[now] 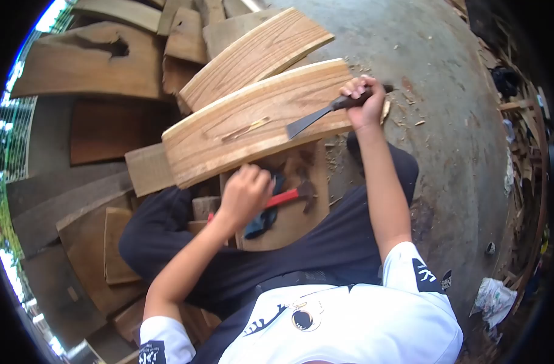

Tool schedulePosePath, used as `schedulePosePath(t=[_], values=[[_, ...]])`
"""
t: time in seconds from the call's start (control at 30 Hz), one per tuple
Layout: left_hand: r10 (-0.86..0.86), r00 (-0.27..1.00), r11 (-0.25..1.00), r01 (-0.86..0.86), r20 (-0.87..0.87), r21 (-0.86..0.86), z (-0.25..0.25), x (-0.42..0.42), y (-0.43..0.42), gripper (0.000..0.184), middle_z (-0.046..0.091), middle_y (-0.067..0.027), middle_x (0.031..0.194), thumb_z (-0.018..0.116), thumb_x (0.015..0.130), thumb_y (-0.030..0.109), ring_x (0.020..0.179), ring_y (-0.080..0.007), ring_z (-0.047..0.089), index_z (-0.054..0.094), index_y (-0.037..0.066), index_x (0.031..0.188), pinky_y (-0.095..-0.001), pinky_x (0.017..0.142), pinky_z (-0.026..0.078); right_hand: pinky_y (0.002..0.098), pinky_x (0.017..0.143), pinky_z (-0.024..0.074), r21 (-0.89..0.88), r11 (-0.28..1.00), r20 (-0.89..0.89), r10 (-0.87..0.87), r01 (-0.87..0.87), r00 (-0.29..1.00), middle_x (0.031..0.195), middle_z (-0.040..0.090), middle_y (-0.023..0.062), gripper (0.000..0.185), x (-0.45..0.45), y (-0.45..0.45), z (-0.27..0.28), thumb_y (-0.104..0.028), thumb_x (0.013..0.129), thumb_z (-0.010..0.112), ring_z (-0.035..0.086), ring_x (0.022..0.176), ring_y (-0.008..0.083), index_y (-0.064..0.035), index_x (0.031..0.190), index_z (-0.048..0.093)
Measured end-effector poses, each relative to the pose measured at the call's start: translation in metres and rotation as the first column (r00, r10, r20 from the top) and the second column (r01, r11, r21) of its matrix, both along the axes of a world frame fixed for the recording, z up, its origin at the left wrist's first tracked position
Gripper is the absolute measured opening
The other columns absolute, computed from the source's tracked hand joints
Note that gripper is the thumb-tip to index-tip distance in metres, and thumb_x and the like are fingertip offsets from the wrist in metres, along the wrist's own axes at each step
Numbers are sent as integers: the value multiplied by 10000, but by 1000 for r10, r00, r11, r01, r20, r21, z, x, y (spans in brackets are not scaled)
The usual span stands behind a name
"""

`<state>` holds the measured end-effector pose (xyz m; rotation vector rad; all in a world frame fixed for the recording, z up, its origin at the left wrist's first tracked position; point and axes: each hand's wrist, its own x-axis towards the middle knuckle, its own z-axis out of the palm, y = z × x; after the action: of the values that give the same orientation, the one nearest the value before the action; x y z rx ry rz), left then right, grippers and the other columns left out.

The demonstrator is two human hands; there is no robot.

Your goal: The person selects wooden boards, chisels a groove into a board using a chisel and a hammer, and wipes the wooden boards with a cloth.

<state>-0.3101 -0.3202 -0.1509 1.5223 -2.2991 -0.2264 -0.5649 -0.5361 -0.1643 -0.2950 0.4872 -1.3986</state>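
My right hand (366, 103) is wrapped round the dark handle of a chisel (311, 122). The chisel's wide flat blade points left, over the right part of a light wooden board (259, 118). A torn strip of wood (246, 128) lies on the board's face. My left hand (248, 193), slightly blurred, is closed with curled fingers at the board's near edge; what it holds, if anything, is hidden. Beneath it lies a hammer (286, 197) with a red handle, partly covered by my hand and wrist. Dark blue cloth (262, 223) sits beside the hammer.
Behind the board rests another light plank (259, 54). Several wooden slabs (89, 60) are piled on the left. Wood chips (410, 100) are scattered on the concrete floor (450, 164). A white plastic bag (494, 302) and scrap wood lie along the right side.
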Motion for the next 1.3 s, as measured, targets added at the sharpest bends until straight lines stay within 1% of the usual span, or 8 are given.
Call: schedulePosePath(t=[0.13,0.27,0.5,0.7,0.73,1.07,1.23,1.3], values=[[326,944,937,-329,-45,-118,12,38,-48,279,566,-168,1078,670,860,192,973,-336,552,612,31,1080,-419,829,485,299,582,357,-35,999,-20,24,-24,1000,561,373,-11,235,1,2,7,-151,816,573,365,512,119,-128,651,407],[345,939,937,-345,-4,-48,-20,65,-58,468,504,-168,1217,670,868,236,1058,-328,504,573,37,1281,-419,921,446,289,535,326,-161,987,-141,0,-23,990,538,338,-9,218,12,9,29,-126,848,507,333,483,115,-131,662,393],[362,929,924,-346,77,-163,-26,54,-39,446,518,-145,1229,633,885,270,1118,-308,493,590,56,1274,-412,941,414,265,437,360,-471,855,-324,61,-217,944,505,406,-9,263,104,25,91,-47,867,543,391,410,95,-90,637,425],[375,920,919,-353,114,-176,-31,55,-33,455,509,-119,1246,609,896,310,1182,-298,455,588,92,1296,-423,978,365,232,399,344,-468,797,-393,199,-381,898,522,461,6,230,157,34,103,23,811,596,431,414,78,-53,644,457],[373,921,920,-351,113,-175,-30,55,-33,453,508,-123,1253,596,910,309,1176,-306,453,583,95,1310,-421,973,368,252,452,341,-459,789,-510,142,-408,849,510,390,6,249,161,38,103,-18,881,523,367,424,94,-66,671,399],[388,915,915,-368,109,-166,-33,56,-32,480,500,-123,1266,601,905,312,1186,-310,443,570,101,1335,-423,980,352,238,421,352,-467,799,-425,172,-378,889,504,427,5,252,160,27,82,-6,841,556,407,412,85,-65,638,420],[327,944,928,-311,46,-206,-19,36,-14,344,515,-136,1125,644,880,294,1077,-303,476,607,93,1156,-430,907,375,247,422,353,-459,798,-407,201,-390,891,496,417,8,265,155,23,81,-2,836,549,406,408,92,-69,624,405],[51,999,998,-51,0,-28,-16,23,0,254,546,-134,957,645,871,266,901,-288,543,558,58,989,-400,788,437,245,419,348,-457,809,-401,182,-368,898,494,420,7,262,156,25,79,3,831,553,405,405,89,-69,624,409]])
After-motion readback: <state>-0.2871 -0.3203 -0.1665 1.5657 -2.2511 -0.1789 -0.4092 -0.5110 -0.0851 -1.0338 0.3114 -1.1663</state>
